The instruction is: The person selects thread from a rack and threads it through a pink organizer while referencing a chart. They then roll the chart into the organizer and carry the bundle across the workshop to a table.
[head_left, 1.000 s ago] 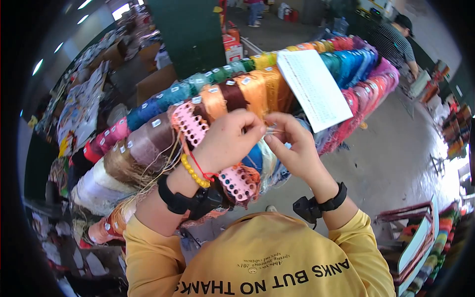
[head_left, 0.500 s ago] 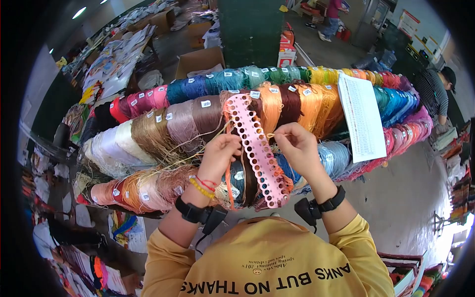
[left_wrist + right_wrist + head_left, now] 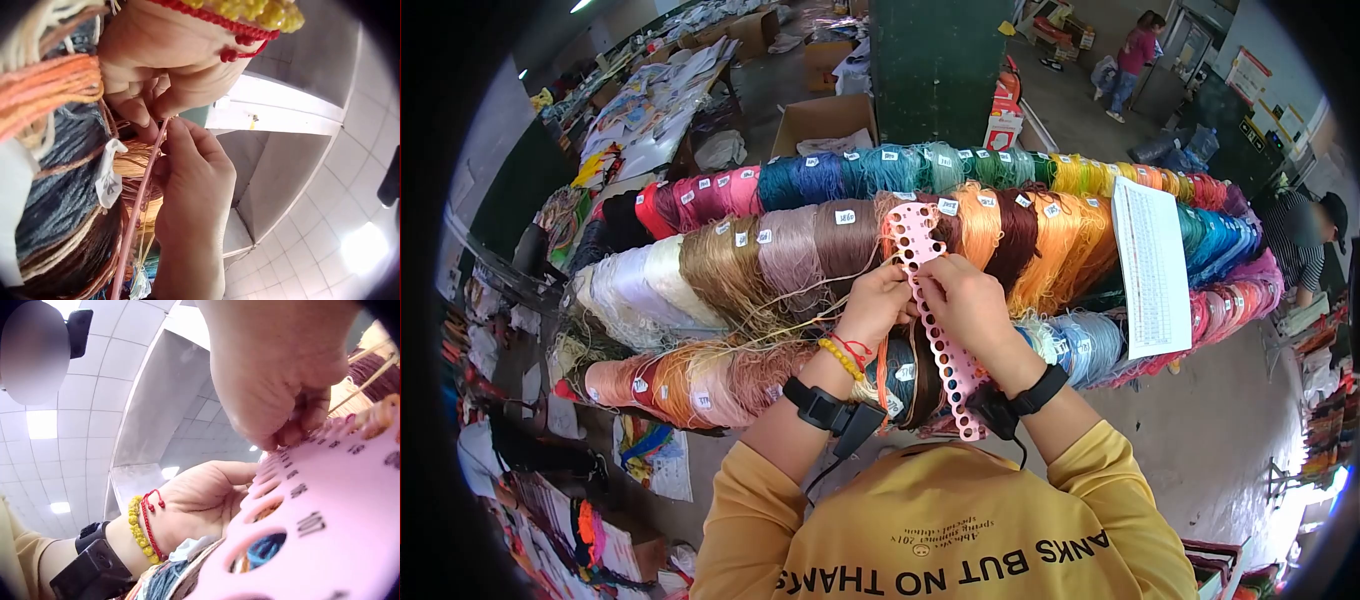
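The left hand (image 3: 878,303) and right hand (image 3: 968,303) are pinching the card (image 3: 334,509) from opposite sides, apparently keeping it steady.

There are two hands (image 3: 878,303) (image 3: 972,308), one strip (image 3: 337,506), two bracelets (image 3: 253,10)

I am holding my left forearm (image 3: 785,445) and right forearm (image 3: 1063,428) out in front, angling both inward. My left hand (image 3: 875,305) is pinching with its palm facing inward; my right hand (image 3: 972,305), back upward, is pinching just beside it.
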`<action>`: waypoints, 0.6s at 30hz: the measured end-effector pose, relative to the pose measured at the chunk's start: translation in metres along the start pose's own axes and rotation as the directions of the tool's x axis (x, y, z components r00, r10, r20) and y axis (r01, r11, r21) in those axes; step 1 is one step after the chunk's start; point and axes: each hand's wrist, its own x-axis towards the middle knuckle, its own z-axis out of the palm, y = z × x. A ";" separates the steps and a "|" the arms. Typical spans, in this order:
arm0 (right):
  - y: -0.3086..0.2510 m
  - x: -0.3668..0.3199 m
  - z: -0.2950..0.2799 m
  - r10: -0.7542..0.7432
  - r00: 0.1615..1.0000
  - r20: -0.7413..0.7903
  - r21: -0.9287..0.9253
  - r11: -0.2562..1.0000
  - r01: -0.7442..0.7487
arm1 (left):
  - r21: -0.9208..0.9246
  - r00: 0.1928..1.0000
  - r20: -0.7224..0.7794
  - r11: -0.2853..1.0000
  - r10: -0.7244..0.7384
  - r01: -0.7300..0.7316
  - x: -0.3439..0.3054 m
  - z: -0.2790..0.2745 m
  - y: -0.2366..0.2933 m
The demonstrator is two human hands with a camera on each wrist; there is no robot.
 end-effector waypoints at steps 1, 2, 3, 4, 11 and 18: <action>-0.001 0.000 0.000 0.002 1.000 0.003 -0.001 1.000 -0.002 | 0.025 1.000 -0.007 1.000 -0.005 0.005 0.001 0.000 0.000; -0.001 0.000 0.000 0.004 1.000 0.007 -0.002 1.000 -0.004 | 0.049 1.000 -0.015 0.999 -0.009 0.010 0.001 -0.001 0.000; -0.001 0.000 0.000 0.001 1.000 0.006 0.003 1.000 -0.001 | 0.074 1.000 -0.021 0.997 -0.015 0.016 0.001 -0.002 0.000; 0.000 0.000 0.000 0.000 1.000 0.005 0.008 1.000 0.000 | 0.101 0.999 -0.050 0.995 0.010 -0.005 -0.001 -0.002 0.002; -0.003 -0.003 -0.008 0.024 0.998 0.052 -0.028 0.999 -0.022 | -0.087 0.994 -0.057 0.991 0.093 -0.098 -0.022 -0.018 0.013; 0.003 -0.008 -0.001 0.030 1.000 -0.009 0.002 1.000 -0.030 | -0.682 0.957 0.257 0.727 0.134 0.081 -0.052 -0.015 0.027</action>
